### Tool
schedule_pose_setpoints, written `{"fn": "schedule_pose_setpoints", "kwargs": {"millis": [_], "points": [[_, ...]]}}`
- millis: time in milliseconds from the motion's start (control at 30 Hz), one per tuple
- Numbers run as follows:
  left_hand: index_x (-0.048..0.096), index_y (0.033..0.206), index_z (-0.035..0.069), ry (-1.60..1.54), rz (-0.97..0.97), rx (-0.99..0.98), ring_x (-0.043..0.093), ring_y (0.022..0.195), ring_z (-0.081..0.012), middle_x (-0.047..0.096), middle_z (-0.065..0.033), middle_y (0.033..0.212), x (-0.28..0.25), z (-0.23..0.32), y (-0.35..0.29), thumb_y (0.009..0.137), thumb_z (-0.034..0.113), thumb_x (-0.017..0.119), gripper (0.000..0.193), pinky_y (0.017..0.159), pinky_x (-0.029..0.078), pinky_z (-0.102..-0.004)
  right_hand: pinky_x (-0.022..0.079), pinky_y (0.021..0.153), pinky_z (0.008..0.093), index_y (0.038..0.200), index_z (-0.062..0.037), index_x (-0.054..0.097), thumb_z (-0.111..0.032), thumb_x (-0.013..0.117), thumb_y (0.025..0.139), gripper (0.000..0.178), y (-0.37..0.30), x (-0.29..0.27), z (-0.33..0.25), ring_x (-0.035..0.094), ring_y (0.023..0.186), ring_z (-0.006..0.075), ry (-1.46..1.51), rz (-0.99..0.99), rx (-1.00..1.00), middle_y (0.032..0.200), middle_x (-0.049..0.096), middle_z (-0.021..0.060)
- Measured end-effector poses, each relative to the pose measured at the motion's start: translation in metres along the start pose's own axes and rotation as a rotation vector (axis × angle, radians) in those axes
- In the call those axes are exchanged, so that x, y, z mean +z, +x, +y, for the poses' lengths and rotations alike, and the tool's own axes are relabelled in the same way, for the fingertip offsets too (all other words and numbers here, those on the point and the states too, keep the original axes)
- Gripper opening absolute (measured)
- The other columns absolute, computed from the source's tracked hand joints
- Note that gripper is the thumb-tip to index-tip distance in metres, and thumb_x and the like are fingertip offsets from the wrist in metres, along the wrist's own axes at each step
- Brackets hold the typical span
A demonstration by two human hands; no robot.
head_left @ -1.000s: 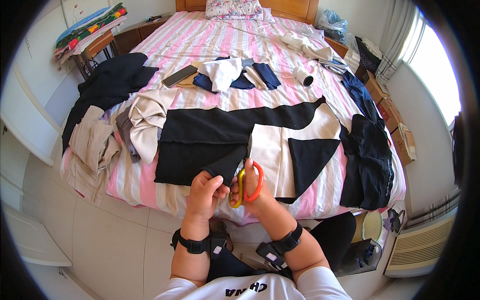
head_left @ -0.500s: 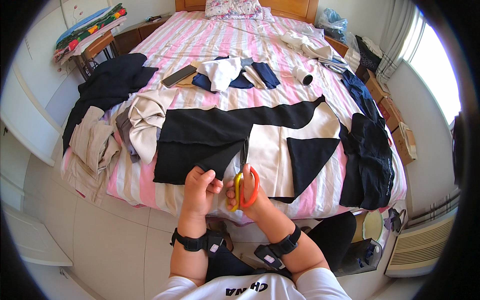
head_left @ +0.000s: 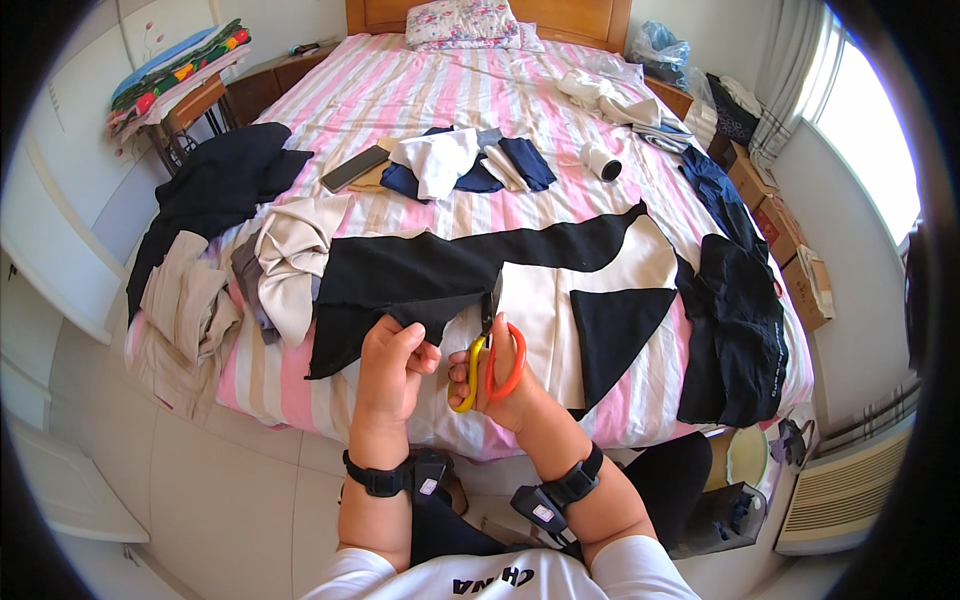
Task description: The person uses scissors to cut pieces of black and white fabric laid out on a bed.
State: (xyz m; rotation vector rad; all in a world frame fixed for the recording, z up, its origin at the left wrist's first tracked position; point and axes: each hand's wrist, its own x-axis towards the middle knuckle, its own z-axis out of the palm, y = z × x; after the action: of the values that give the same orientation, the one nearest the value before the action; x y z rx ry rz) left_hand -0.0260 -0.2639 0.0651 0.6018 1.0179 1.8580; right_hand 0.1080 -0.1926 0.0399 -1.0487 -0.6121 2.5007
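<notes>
My left hand [head_left: 395, 365] is closed, pinching the edge of a black cloth piece [head_left: 395, 262] and lifting its near flap off the bed. In my right hand [head_left: 500, 395] is a pair of scissors [head_left: 517, 365], one handle loop yellow and the other orange, held with the loops apart. Their dark blades point away from me at the black cloth, beside a cream cloth area [head_left: 540, 320]; the tips are partly hidden against the fabric. Right of the cream part lies a black triangular section [head_left: 620, 335].
The striped bed [head_left: 350, 95] holds folded cloths [head_left: 440, 160], a dark flat case [head_left: 355, 169] and a white cylinder [head_left: 602, 162]. Beige cloth [head_left: 295, 250] and dark garments [head_left: 215, 180] lie left, black trousers [head_left: 735, 330] right. A ribbed heater-like panel [head_left: 845, 490] stands low at right.
The scissor handles have spread wider. My left hand has risen slightly, and the black flap it pinches is folded back more. The view has shifted a little.
</notes>
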Motion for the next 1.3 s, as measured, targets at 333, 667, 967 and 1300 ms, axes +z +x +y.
{"fn": "schedule_pose_setpoints", "kwargs": {"millis": [333, 667, 967, 1300], "points": [[0.059, 0.089, 0.001, -0.117, -0.087, 0.040, 0.049, 0.054, -0.0128, 0.059, -0.0062, 0.066, -0.010, -0.006, -0.002, 0.086, 0.015, 0.056, 0.015, 0.057, 0.041, -0.0273, 0.048, 0.063, 0.0418, 0.092, -0.0015, 0.051, -0.080, 0.032, 0.084, 0.081, 0.017, 0.006, 0.003, 0.047, 0.056, 0.0230, 0.055, 0.042, -0.054, 0.071, 0.050, 0.0083], [0.057, 0.077, 0.004, -0.131, -0.060, 0.068, 0.047, 0.053, -0.0130, 0.057, -0.0059, 0.064, -0.013, -0.005, 0.000, 0.085, 0.023, 0.057, 0.021, 0.054, 0.037, -0.0258, 0.048, 0.052, 0.0360, 0.090, 0.0007, 0.049, -0.076, 0.045, 0.082, 0.077, 0.022, 0.008, 0.016, 0.048, 0.048, 0.0185, 0.011, 0.098, -0.275, 0.061, 0.048, 0.0058], [0.058, 0.079, 0.003, -0.158, -0.068, 0.090, 0.047, 0.054, -0.0124, 0.057, -0.0061, 0.064, -0.013, -0.006, 0.002, 0.085, 0.022, 0.057, 0.020, 0.054, 0.038, -0.0255, 0.050, 0.058, 0.0389, 0.093, 0.0005, 0.051, -0.079, 0.037, 0.083, 0.081, 0.015, 0.006, 0.010, 0.051, 0.052, 0.0211, -0.035, 0.051, -0.215, 0.067, 0.052, 0.0094], [0.060, 0.087, 0.001, -0.204, -0.102, 0.113, 0.046, 0.054, -0.0114, 0.059, -0.0049, 0.066, -0.013, -0.004, 0.001, 0.084, 0.014, 0.056, 0.014, 0.056, 0.039, -0.0264, 0.047, 0.068, 0.0424, 0.093, -0.0016, 0.052, -0.082, 0.029, 0.083, 0.084, 0.022, 0.008, -0.014, 0.049, 0.061, 0.0253, -0.017, 0.038, -0.111, 0.078, 0.054, 0.0102]]}}
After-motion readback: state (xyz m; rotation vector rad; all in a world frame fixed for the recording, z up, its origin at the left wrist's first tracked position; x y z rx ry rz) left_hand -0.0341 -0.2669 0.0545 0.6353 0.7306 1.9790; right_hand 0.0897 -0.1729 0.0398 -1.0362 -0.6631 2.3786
